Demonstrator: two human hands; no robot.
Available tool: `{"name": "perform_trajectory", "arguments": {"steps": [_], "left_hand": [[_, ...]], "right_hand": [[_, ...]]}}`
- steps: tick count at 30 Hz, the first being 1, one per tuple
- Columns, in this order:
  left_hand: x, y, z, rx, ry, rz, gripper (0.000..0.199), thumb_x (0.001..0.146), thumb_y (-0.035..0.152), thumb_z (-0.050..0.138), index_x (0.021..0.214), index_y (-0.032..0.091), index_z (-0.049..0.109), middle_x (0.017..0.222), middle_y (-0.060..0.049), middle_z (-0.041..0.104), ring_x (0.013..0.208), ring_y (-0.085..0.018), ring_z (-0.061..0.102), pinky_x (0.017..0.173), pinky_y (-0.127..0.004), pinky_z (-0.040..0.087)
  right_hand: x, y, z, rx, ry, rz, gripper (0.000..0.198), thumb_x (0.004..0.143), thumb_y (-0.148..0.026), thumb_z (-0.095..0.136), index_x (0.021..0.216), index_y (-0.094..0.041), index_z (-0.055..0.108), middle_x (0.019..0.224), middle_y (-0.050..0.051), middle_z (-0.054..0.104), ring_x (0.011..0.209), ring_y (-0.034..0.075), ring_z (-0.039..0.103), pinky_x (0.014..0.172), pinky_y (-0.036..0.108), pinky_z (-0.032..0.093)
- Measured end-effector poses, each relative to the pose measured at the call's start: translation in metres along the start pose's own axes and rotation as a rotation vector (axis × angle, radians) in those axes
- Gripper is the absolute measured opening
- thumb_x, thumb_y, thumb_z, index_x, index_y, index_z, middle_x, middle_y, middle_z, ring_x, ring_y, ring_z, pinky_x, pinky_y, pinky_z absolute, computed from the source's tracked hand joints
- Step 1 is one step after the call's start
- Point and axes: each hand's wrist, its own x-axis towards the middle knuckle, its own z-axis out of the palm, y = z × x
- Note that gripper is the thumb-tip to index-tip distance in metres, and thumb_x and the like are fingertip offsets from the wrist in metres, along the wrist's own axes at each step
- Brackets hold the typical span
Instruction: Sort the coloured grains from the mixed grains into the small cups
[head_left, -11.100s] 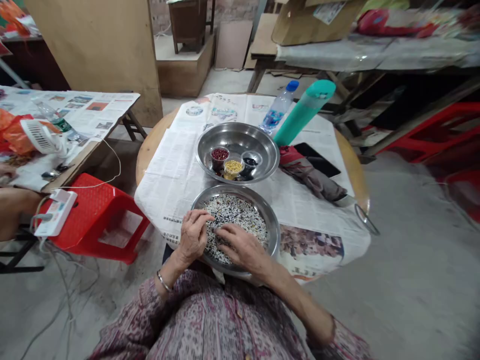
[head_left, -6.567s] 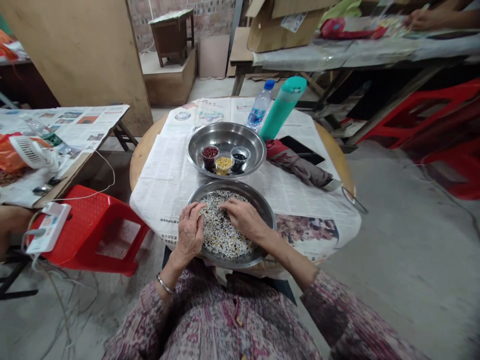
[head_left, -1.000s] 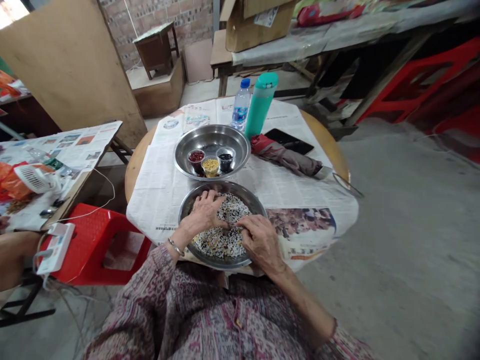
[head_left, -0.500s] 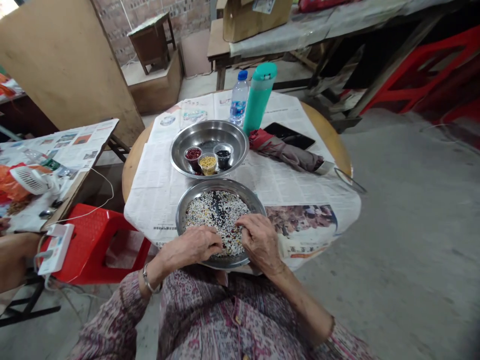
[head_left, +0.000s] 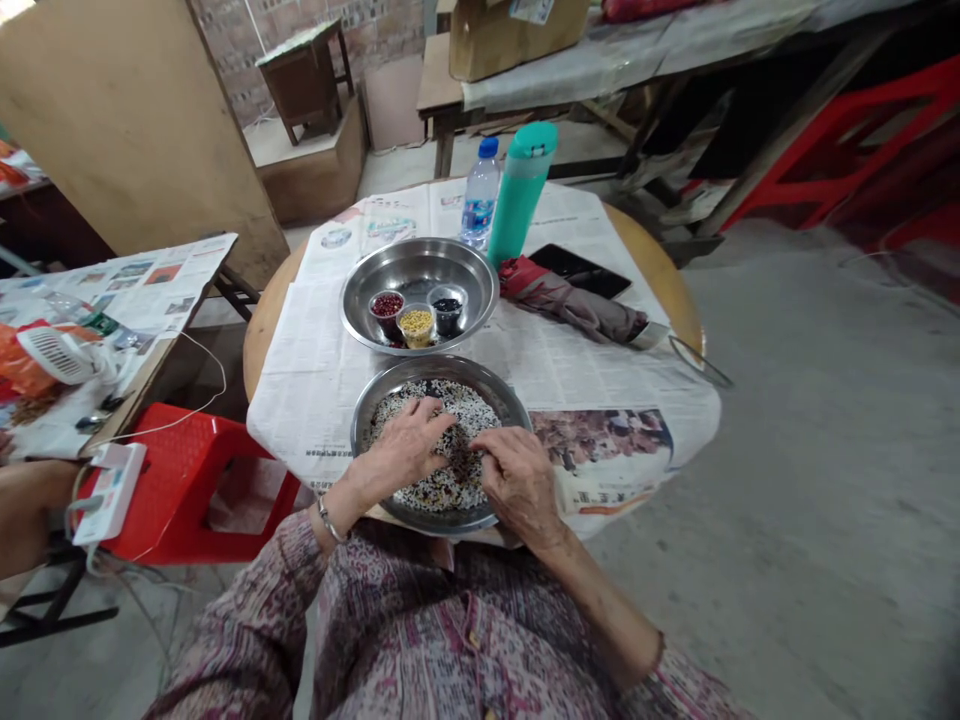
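The near steel basin sits at the worktop edge by the person's lap, likely so both hands work with the forearms low, and its raised wall presumably keeps the loose mixed grains inside from scattering. The left hand spreads its fingers wide over the grains, thumb apart, a pose suited to raking; the right hand curls narrow at the basin's right side, and whether it pinches anything I cannot tell. Just beyond, the far basin holds cups of red beans, yellow beans and dark beans, grouped toward its near side, probably for easy reach, while newspaper seems meant to protect the wood
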Motion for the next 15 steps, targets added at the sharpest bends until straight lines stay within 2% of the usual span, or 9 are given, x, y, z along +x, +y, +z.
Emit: {"name": "perform_trajectory", "arguments": {"steps": [3,6,9,15], "left_hand": [[0.012,-0.001,0.005,-0.036,-0.014,0.113,0.039,0.086,0.02,0.066,0.124,0.02,0.057,0.127,-0.009,0.052,0.116,-0.026,0.05,0.101,-0.042,0.047],[0.023,-0.002,0.011,-0.112,-0.057,0.115,0.025,0.09,0.015,0.059,0.114,0.017,0.063,0.113,-0.008,0.059,0.107,-0.022,0.057,0.1,-0.038,0.047],[0.028,-0.003,0.014,-0.19,-0.071,0.104,0.022,0.088,0.011,0.058,0.107,0.016,0.067,0.105,-0.008,0.064,0.105,-0.022,0.06,0.099,-0.036,0.047],[0.017,0.004,0.012,-0.401,-0.066,0.091,0.018,0.083,0.01,0.06,0.094,0.017,0.072,0.087,-0.002,0.07,0.087,-0.017,0.065,0.09,-0.031,0.05]], "right_hand": [[0.0,0.0,0.0,0.002,0.001,-0.003,0.024,0.08,0.0,0.048,0.083,-0.021,0.06,0.084,0.004,0.068,0.085,0.022,0.06,0.081,0.036,0.047],[0.0,0.0,0.0,-0.003,-0.004,0.002,0.023,0.08,-0.001,0.049,0.082,-0.021,0.06,0.083,0.004,0.068,0.084,0.022,0.059,0.081,0.037,0.047],[0.0,0.001,0.001,-0.002,-0.004,0.009,0.023,0.08,-0.001,0.049,0.082,-0.021,0.06,0.084,0.005,0.068,0.084,0.022,0.059,0.081,0.037,0.048],[-0.003,0.002,0.002,0.088,0.093,0.02,0.026,0.085,-0.002,0.046,0.091,-0.021,0.062,0.09,0.005,0.068,0.09,0.022,0.061,0.083,0.038,0.051]]}}
